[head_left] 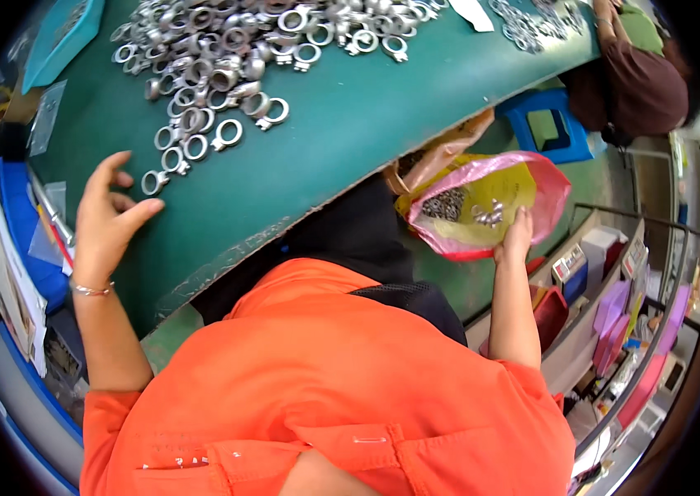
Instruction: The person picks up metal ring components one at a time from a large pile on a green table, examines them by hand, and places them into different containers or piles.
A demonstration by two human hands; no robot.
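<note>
The left hand (110, 211), half open and empty, is beside the rings (222, 80) toward the table's (350, 124) left edge; the right hand (516, 237), hold unclear, is in the bag (550, 182) off the near edge. Bagging seems underway; another pick calls for a pinch.

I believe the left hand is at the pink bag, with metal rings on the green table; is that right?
Actually, the head view shows the right hand, not the left hand, at the pink bag; metal rings are on the green table.

Blue stool (575, 147) on green floor (447, 279)
</note>
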